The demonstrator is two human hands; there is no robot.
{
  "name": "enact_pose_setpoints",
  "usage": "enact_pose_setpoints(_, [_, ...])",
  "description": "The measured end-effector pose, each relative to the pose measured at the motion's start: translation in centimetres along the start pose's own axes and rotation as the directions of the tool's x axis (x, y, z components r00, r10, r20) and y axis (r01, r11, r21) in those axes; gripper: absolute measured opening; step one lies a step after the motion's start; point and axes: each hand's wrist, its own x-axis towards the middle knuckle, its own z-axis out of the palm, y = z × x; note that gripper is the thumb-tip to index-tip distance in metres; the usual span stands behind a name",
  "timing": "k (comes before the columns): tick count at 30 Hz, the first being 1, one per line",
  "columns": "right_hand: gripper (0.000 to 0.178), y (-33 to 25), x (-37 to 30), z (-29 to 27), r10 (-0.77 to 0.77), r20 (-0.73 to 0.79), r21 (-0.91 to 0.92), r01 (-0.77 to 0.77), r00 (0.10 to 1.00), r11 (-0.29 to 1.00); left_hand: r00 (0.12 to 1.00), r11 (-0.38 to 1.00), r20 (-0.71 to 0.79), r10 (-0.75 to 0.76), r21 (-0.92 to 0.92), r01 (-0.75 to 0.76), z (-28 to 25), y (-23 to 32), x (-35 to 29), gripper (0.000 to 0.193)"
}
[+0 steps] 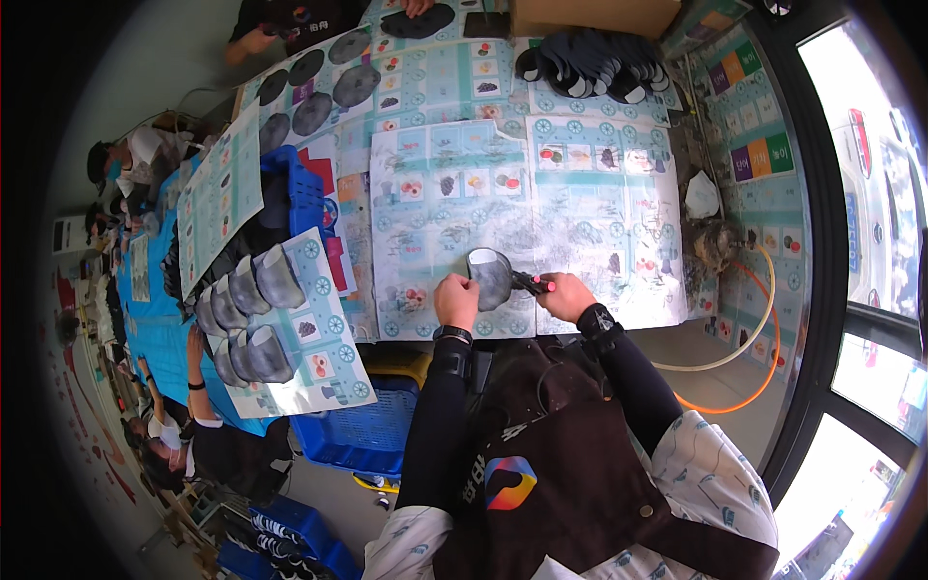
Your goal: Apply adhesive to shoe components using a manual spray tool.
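My left hand [456, 302] pinches the left edge of a dark grey, cup-shaped piece [493, 282] with a pale inside, like a shoe upper. It is held over the near edge of the printed table cover [445, 227]. In my right hand [567, 298] is a black hand tool [527, 282] with pinkish-red ends; its exact kind is too small to tell. The tool's front end points left and meets or nearly meets the piece's right side.
Several similar grey pieces [266, 353] stand on a board at left, above a blue crate [362, 425]. Dark shoe parts [599, 63] are piled at the back right. Flat dark pieces [311, 114] lie at the far left. An orange hose [725, 406] curves at right. Other people work nearby.
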Motion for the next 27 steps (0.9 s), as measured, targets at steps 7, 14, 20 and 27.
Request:
enact_pose_setpoints(7, [0.028,7.2,-1.1,0.4,-0.093,-0.005,0.476,0.084,0.996,0.875,0.998,0.99,0.043,0.047,-0.135,-0.041,1.1,1.0,-3.8,0.019])
enact_pose_setpoints(14, [0.033,9.8,-5.1,-7.2,-0.063,-0.147,0.596,0.139,0.987,0.791,0.962,0.866,0.239,0.134,-0.5,0.004,-17.4,3.7,-5.4,0.015])
enact_pose_setpoints(20, [0.038,7.1,-5.3,-7.3,-0.105,-0.118,0.549,0.153,0.987,0.821,1.0,0.903,0.003,-0.001,-0.429,0.002,-31.7,-12.0,-4.8,0.011])
enact_pose_setpoints(27, [0.039,2.1,-8.7,-5.2,-0.023,-0.08,0.525,0.062,0.997,0.849,0.977,0.987,-0.188,-0.101,-0.142,0.074,-34.7,-24.7,-2.6,0.017])
